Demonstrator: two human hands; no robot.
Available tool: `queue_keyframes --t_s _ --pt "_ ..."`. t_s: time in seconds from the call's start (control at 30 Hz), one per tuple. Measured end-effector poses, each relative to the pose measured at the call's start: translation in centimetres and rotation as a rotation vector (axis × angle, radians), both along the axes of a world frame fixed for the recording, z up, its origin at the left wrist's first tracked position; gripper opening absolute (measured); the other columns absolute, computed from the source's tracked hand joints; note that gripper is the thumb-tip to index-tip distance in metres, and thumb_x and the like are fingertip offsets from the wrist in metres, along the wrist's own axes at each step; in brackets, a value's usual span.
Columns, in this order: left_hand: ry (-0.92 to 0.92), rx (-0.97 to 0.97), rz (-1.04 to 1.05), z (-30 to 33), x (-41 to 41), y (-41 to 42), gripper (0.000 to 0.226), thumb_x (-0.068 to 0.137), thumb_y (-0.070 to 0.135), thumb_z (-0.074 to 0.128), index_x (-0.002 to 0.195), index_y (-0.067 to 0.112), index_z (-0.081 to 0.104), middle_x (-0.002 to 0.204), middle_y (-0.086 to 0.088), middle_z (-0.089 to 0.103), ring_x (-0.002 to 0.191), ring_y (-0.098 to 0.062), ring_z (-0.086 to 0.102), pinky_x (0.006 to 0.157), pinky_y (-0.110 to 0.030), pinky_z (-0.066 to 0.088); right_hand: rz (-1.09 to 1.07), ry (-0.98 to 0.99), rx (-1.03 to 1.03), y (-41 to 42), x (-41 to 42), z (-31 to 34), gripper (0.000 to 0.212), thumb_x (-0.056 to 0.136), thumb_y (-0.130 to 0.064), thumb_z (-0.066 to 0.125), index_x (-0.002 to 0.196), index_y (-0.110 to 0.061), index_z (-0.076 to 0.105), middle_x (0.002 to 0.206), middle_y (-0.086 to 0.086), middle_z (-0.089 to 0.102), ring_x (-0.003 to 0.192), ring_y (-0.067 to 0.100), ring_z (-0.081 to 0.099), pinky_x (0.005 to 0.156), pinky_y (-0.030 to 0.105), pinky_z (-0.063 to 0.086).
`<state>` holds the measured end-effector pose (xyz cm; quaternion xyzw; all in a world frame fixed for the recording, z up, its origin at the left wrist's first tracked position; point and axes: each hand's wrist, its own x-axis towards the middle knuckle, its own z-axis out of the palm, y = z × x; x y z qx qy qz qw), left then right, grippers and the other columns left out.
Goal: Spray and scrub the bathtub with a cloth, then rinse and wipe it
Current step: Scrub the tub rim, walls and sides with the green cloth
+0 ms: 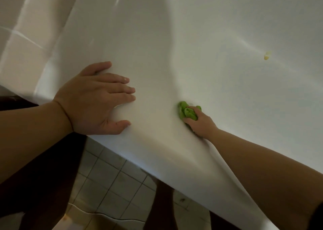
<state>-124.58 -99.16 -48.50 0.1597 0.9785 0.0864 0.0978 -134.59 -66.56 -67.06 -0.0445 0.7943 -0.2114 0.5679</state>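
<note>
My right fingers (192, 113) are curled into a bunched green cloth (187, 111), gripping it and pressing it against the inner wall of the bathtub (201, 46), low down below the rim. The right hand (201, 124) sits knuckles-up, its wrist bent, and the bare forearm runs back from it toward the lower right edge of my view, crossing over the tub's rim.

My left fingers (120, 88) lie straight and close together, holding nothing — flat on the broad rim, thumb spread out to the near side. The left hand (92, 98) rests palm-down there, and its forearm comes in from the left edge.

The cloth looks soft and crumpled, folded in thick ridges. The tub is smooth, glossy white, with rounded curves and faint streaks of reflected light. A small pale yellow fleck (267, 55) sits on the tub's surface well away to the right. Beyond the rim, glossy wall tiles (19, 42); below it, a floor (108, 175) of small square tiles with dark grout.
</note>
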Motion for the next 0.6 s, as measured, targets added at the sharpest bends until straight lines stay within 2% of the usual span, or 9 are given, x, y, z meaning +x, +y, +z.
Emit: queue_keyframes --t_s 0.1,0.23,0.33,0.47,0.6 --pt "0.013 0.006 -0.035 0.1 -0.4 -0.9 0.062 0.081 0.066 0.059 0.117 0.019 0.078 0.125 0.001 0.074 0.124 -0.023 0.066 0.119 -0.054 0.03 0.016 0.013 0.014 -0.4 0.4 2.8 0.062 0.094 -0.053 0.066 0.15 -0.046 0.042 0.141 0.003 0.058 0.126 0.028 0.055 0.104 0.033 0.042" --pt "0.004 -0.002 -0.084 0.1 -1.2 -2.2 0.062 0.084 0.062 0.054 0.119 0.016 0.078 0.127 -0.001 0.073 0.128 -0.026 0.063 0.121 -0.055 0.027 -0.017 0.061 -0.196 -3.9 2.1 9.3 0.056 0.091 -0.049 0.072 0.143 -0.049 0.05 0.14 -0.005 0.059 0.122 0.019 0.058 0.102 0.027 0.042" --pt "0.018 -0.009 -0.093 0.0 -1.9 -3.2 0.06 0.086 0.06 0.052 0.12 0.017 0.077 0.131 -0.003 0.071 0.134 -0.027 0.058 0.122 -0.058 0.024 -0.098 0.08 -0.29 -7.5 2.6 10.6 0.057 0.093 -0.041 0.073 0.145 -0.043 0.05 0.138 -0.006 0.056 0.118 0.01 0.054 0.095 0.02 0.036" --pt "0.067 -0.03 -0.085 0.0 -2.5 -4.2 0.058 0.087 0.059 0.053 0.12 0.017 0.077 0.138 -0.006 0.066 0.141 -0.029 0.051 0.122 -0.061 0.022 -0.193 0.027 -0.192 -8.8 1.5 8.4 0.052 0.096 -0.04 0.07 0.144 -0.029 0.052 0.134 -0.001 0.058 0.123 0.019 0.056 0.091 0.022 0.036" --pt "0.091 -0.028 -0.094 -0.1 -3.3 -5.0 0.057 0.085 0.057 0.056 0.12 0.018 0.077 0.142 -0.008 0.063 0.142 -0.03 0.049 0.121 -0.063 0.021 -0.112 -0.033 -0.005 -6.6 1.2 9.5 0.046 0.091 -0.048 0.072 0.131 -0.034 0.056 0.123 -0.002 0.066 0.114 0.022 0.061 0.091 0.03 0.044"
